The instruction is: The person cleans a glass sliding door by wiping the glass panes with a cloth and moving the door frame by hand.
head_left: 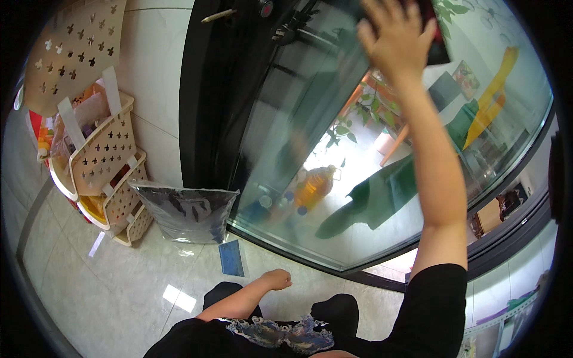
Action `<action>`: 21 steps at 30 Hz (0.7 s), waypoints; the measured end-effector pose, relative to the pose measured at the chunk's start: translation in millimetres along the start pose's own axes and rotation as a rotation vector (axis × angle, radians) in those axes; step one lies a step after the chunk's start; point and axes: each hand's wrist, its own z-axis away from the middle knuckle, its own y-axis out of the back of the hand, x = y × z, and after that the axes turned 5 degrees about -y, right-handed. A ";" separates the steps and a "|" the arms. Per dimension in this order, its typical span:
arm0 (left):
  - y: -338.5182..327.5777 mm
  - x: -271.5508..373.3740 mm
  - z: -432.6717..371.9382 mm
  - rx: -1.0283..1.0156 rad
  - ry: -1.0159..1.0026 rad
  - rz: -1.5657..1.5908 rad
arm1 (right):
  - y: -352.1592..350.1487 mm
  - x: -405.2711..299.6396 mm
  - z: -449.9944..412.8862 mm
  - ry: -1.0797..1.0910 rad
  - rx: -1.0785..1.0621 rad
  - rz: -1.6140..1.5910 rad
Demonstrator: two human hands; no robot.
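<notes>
My right hand (398,44) is raised, its fingers spread flat over a dark sheet with some red on it (438,49), at the upper part of a glass door panel (286,179). The sheet is mostly covered by the hand, so I cannot tell whether it is fixed to the glass. Low in front of my legs hangs my left hand (276,279), its fingers curled in with nothing seen in them. A flat blue rectangular piece (231,258) lies on the tiled floor (188,268), left of that hand and apart from it.
Stacked cream baskets (105,147) with bagged goods stand at left. Beside the door's black frame (206,112) leans a clear bag with dark contents (188,215). Through the glass show a bottle of yellow liquid (315,185) and leafy plants (342,127).
</notes>
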 end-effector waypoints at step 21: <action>16.5 37.5 22.5 -0.056 0.034 0.010 | 8.0 -45.3 93.9 -0.235 -0.002 0.154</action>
